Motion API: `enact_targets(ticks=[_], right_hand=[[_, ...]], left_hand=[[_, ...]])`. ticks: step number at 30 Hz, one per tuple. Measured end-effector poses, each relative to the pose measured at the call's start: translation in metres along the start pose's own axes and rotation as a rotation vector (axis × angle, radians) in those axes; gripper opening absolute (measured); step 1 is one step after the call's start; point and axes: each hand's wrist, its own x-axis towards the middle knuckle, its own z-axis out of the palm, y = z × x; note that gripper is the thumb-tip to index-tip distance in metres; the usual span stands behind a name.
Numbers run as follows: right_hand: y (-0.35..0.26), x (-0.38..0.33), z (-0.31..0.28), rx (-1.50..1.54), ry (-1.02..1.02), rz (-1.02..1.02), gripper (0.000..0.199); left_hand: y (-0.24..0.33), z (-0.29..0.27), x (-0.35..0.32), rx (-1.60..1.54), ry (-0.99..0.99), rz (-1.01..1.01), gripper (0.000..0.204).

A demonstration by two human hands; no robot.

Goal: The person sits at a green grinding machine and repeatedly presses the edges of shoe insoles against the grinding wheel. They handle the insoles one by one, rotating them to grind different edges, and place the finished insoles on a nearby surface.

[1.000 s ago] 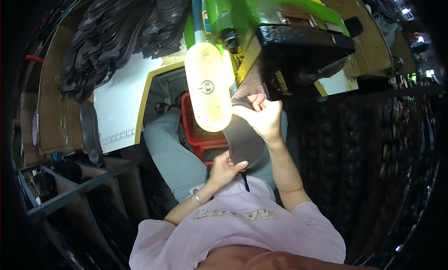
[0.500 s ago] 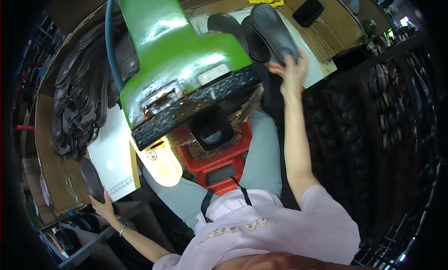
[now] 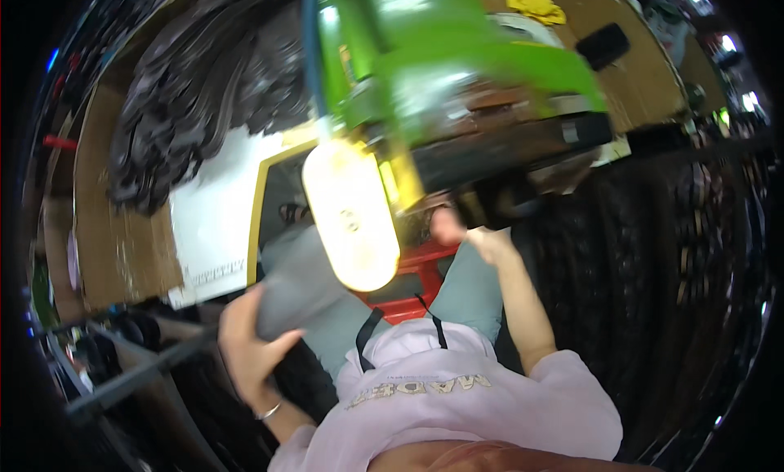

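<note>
A grey shoe sole (image 3: 298,288), smeared by motion, is gripped along its lower left edge by my left hand (image 3: 251,337). It is tilted above my left thigh, just left of a bright elongated lamp (image 3: 351,215). My right hand (image 3: 483,245) is close under the dark lower edge of the green machine (image 3: 490,80), above my right thigh. Its fingers are blurred and partly hidden there, so whether it holds anything is not visible. The red plastic stool-like piece (image 3: 420,268) shows between my knees, behind the lamp.
Many dark soles (image 3: 204,88) are heaped inside a cardboard surround (image 3: 122,260) at left. Beside them is a white board (image 3: 208,202) with a yellow edge. A yellow cloth (image 3: 535,2) and a black object (image 3: 603,46) are at far right. Dark racks (image 3: 637,243) of footwear line the right.
My left hand has brought its sole inward and up toward the lamp. My right hand has left the grey sole at far right and come under the machine. The whole view has shifted left.
</note>
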Motion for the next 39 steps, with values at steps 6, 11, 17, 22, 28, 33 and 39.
enact_targets(ticks=[6, 11, 17, 22, 28, 33, 39], right_hand=[[0.013, -0.113, 0.024, 0.395, 0.175, -0.109, 0.054], [0.038, -0.141, 0.043, 0.616, 0.365, -0.215, 0.052], [0.042, -0.1, 0.078, 0.372, 0.218, -0.196, 0.033], [0.049, -0.108, 0.066, 0.119, 0.142, -0.192, 0.036], [0.001, -0.127, 0.004, 0.054, 0.496, -0.378, 0.024], [-0.074, -0.088, -0.022, 0.201, 0.627, -0.641, 0.028], [-0.13, -0.031, -0.008, 0.257, 0.381, -0.669, 0.031]], left_hand=[[0.072, 0.098, 0.064, -0.794, -0.178, 0.414, 0.079], [0.143, 0.164, 0.062, -1.791, -0.246, -0.215, 0.058], [0.148, 0.137, 0.109, -1.273, -0.206, -0.188, 0.017], [0.126, 0.155, 0.088, -1.158, -0.084, -0.123, 0.018], [0.12, 0.177, 0.068, -1.208, -0.092, -0.129, 0.024], [0.133, 0.173, 0.08, -1.256, 0.002, -0.053, 0.022], [0.102, 0.156, 0.093, -1.388, 0.038, -0.019, 0.025]])
